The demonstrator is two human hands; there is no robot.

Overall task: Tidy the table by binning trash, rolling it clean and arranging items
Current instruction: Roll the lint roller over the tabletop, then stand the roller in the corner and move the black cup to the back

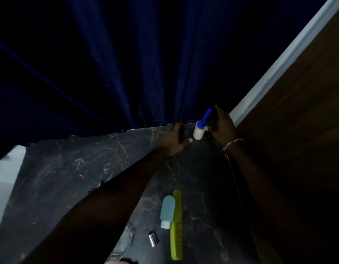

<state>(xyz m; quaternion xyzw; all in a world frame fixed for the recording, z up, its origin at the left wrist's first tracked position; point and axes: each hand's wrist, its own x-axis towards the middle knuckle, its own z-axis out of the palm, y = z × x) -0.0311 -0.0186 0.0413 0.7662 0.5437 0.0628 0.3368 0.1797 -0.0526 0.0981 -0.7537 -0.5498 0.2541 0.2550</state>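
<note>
Marble-patterned table is being reached across toward one o'clock, where the lint roller stands at its far edge. The right hand is curled beside the handle; the left hand lies open alongside. A firm handle grip is advised before rolling.

My arms are bare to the edge of view — no sleeves. On my right wrist sits a thin, pale chain bracelet with small links. My left hand carries nothing — no ring, no watch.
</note>
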